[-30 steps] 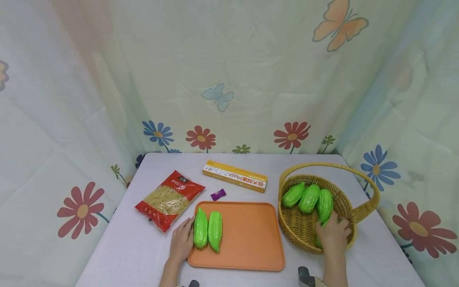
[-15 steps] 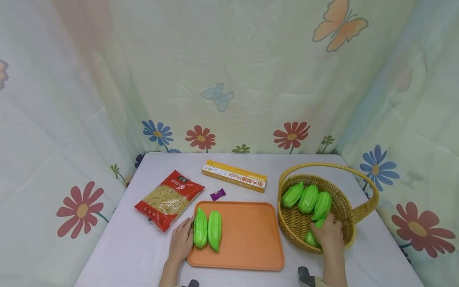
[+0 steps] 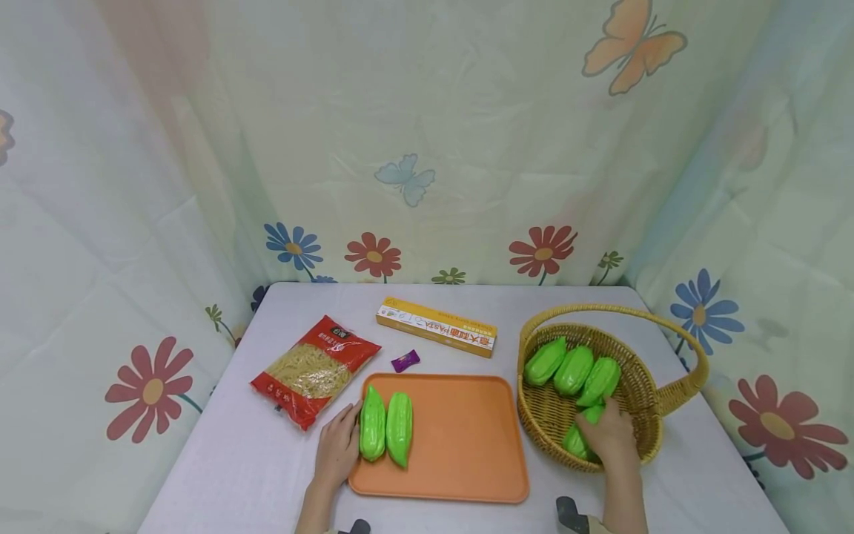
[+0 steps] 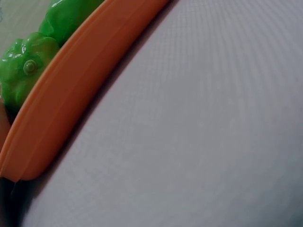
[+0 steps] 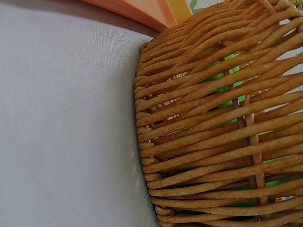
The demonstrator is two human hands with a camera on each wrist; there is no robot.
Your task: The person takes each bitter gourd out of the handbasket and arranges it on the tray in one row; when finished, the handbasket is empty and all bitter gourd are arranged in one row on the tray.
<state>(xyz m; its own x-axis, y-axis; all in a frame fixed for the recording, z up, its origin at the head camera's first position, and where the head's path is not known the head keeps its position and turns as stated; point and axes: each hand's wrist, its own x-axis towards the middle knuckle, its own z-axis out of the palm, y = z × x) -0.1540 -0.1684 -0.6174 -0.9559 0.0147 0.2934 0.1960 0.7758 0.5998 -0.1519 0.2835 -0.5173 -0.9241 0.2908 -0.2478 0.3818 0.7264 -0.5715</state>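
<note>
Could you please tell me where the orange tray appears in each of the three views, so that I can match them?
Head: the orange tray lies low in the picture, near the centre, left of the wicker basket.
Left wrist: its outer side slants across the upper left.
Right wrist: only a piece shows at the top centre, beside the basket.
Shared landmark: the white tablecloth.

The left hand (image 3: 336, 449) lay against the left edge of the tray (image 3: 467, 441), fingers extended forward; the right hand (image 3: 614, 432), fingers bent, was right of the tray.
</note>
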